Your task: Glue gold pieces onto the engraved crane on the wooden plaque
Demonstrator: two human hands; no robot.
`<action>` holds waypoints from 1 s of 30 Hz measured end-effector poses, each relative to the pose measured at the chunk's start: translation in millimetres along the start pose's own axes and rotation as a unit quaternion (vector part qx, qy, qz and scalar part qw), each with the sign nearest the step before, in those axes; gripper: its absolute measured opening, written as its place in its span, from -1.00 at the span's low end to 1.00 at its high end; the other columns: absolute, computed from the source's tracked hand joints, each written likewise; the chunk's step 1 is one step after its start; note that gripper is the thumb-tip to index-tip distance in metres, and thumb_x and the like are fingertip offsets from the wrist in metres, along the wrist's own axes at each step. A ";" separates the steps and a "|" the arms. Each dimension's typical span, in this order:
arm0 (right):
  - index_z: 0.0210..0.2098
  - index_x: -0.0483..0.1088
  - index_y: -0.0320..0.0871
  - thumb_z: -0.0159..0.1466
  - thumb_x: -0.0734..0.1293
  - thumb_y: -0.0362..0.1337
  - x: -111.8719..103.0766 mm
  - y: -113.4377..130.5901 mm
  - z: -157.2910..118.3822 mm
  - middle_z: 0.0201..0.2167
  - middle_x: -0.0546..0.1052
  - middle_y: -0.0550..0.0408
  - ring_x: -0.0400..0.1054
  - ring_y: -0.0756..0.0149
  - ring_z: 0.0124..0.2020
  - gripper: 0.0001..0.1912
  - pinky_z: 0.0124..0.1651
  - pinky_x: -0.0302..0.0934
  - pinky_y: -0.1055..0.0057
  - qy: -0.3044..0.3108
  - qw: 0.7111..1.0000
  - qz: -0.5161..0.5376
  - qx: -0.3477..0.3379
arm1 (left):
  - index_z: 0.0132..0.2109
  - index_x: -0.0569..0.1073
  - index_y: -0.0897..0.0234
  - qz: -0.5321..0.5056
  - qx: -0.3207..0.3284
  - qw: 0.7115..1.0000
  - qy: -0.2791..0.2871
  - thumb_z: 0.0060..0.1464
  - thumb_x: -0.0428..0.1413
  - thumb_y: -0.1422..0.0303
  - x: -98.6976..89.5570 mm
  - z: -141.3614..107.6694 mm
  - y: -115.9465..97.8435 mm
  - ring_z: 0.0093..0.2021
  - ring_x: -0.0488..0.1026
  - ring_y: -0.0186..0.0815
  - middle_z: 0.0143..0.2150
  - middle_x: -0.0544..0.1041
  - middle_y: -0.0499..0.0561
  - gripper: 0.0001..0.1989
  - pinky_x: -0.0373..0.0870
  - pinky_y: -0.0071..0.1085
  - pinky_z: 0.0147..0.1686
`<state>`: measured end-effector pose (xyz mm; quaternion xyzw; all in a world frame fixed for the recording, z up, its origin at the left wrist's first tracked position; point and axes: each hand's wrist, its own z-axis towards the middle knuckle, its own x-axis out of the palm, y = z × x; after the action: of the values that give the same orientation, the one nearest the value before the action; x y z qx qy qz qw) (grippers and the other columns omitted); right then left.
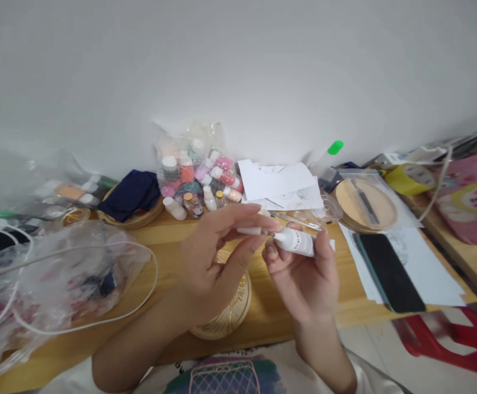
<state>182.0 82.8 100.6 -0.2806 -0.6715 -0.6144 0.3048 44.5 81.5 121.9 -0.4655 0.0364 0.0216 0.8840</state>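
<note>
My right hand is closed around a small white squeeze bottle with dark print on its label. The bottle lies tilted with its nozzle toward the left. Between thumb and fingers, my left hand pinches a slim white cap at the nozzle's end. Whether cap and nozzle touch is too blurred to tell. Below both hands, a round pale piece with raised gold lines rests on the wooden table, partly covered by my left hand.
Bags and small bottles of coloured beads stand along the wall. White papers, a wooden disc and a black phone lie to the right. A white cable loops across plastic bags at left.
</note>
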 end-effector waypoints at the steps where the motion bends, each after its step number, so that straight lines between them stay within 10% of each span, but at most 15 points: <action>1: -0.36 0.55 -0.01 0.18 0.45 0.06 0.2 0.2 -0.3 -0.62 0.51 0.22 0.40 0.39 -0.56 -0.72 -0.46 0.34 0.44 -0.002 1.000 -0.003 -0.005 | 0.17 0.35 -0.03 0.014 0.003 1.000 0.005 0.28 0.08 0.53 -1.3 -0.4 0.7 -0.10 0.61 -0.36 -0.05 0.61 -0.12 -0.58 0.65 -0.43 -0.13; 30: -0.32 0.57 -0.03 0.19 0.44 0.07 -8.6 -0.2 0.0 -0.57 0.50 0.19 0.38 0.41 -0.53 -0.69 -0.37 0.35 0.45 -0.025 0.991 -0.116 -0.062 | 0.19 0.35 0.07 0.218 0.111 0.960 0.137 0.22 0.13 0.42 -19.8 12.9 5.5 0.12 0.48 -0.20 0.09 0.55 0.04 -0.59 0.47 -0.18 0.13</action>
<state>187.5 82.7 93.9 -0.2342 -0.6675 -0.6788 0.1970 24.9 95.1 126.3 -0.3436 0.2602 0.1459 0.8905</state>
